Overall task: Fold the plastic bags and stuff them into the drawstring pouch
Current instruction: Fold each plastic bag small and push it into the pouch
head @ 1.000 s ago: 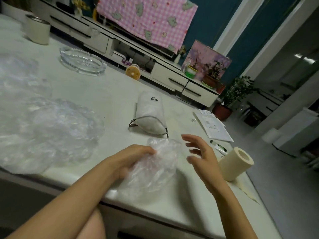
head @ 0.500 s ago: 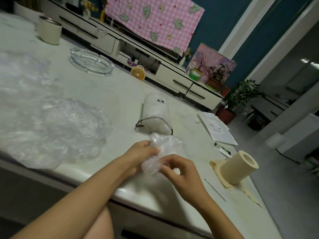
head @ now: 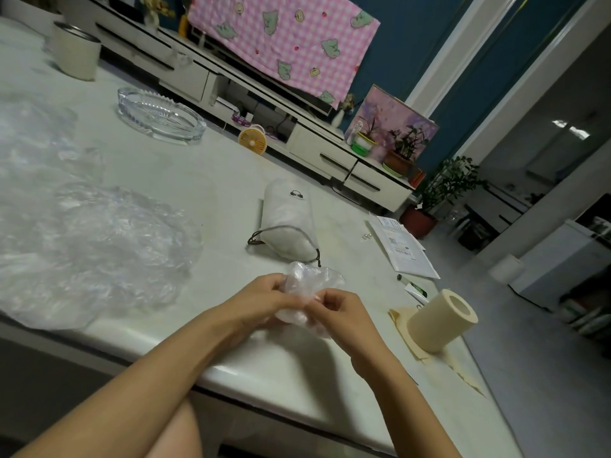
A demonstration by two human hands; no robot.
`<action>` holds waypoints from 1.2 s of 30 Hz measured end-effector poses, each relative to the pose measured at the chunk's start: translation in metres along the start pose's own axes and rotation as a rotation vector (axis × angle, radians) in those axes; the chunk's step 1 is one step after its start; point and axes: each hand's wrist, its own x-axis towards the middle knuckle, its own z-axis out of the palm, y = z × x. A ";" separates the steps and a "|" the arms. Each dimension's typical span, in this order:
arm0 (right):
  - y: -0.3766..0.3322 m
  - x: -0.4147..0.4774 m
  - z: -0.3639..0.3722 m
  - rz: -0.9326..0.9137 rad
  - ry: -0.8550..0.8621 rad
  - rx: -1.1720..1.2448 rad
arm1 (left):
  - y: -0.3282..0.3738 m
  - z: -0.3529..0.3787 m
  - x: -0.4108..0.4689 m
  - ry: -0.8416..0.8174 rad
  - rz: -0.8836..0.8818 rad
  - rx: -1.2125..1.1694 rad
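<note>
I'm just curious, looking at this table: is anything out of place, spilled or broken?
Nothing looks spilled or broken. The paper roll seems to lie on its side near the right edge of the table, on a loose sheet. The heap of plastic bags sprawls to the near edge.

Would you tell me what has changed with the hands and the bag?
The right hand, open and clear of the plastic bag a second ago, has closed in and now pinches it opposite the left hand, which kept its hold. The bag went from loosely spread to a small bunched wad. The drawstring pouch, pile of bags and paper roll lie as before.
</note>
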 end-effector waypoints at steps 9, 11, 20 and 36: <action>0.018 0.002 -0.005 0.127 0.020 0.425 | 0.006 0.000 -0.004 0.061 0.017 -0.055; 0.013 0.002 -0.005 0.167 -0.107 0.589 | 0.006 0.000 -0.005 0.047 0.016 -0.046; -0.004 0.005 0.005 0.233 -0.063 0.784 | 0.010 0.004 -0.003 0.115 0.018 -0.130; -0.006 0.014 -0.018 0.219 -0.370 0.305 | 0.015 -0.001 -0.010 0.171 0.095 -0.056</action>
